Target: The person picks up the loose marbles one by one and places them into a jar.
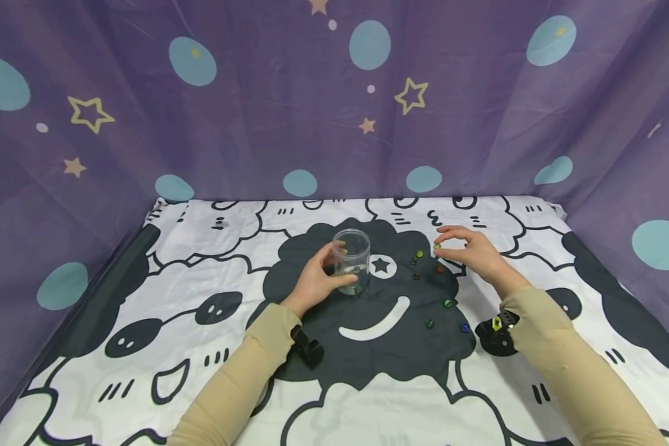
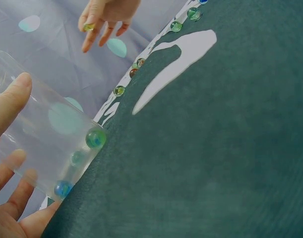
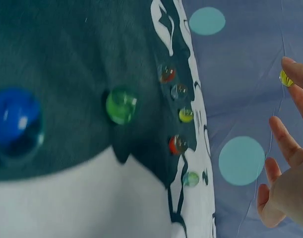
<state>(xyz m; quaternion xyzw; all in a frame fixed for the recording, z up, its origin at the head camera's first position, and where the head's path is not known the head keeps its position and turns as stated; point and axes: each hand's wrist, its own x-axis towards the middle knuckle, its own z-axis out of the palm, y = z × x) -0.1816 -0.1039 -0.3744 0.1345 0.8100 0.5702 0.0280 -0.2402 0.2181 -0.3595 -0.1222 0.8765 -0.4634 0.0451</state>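
Observation:
A clear jar (image 1: 352, 248) stands upright on the cloth, with my left hand (image 1: 316, 279) round its left side, thumb in front and fingers behind. Inside, at its bottom, lie several marbles, among them a green marble (image 2: 95, 139) and a blue marble (image 2: 63, 189). Off to the right, my right hand (image 1: 476, 253) pinches a yellow marble (image 3: 286, 78) between thumb and index finger, above the cloth. Its other fingers are spread. Near that hand lie loose marbles: a yellow-green marble (image 1: 419, 254), a red marble (image 1: 439, 269) and several others.
Closer to me on the cloth lie a blue marble (image 1: 465, 327) and two green marbles, one green marble (image 1: 448, 303) farther off than the other. The patterned cloth (image 1: 201, 384) covers the table. A purple curtain (image 1: 256, 111) hangs behind and at both sides.

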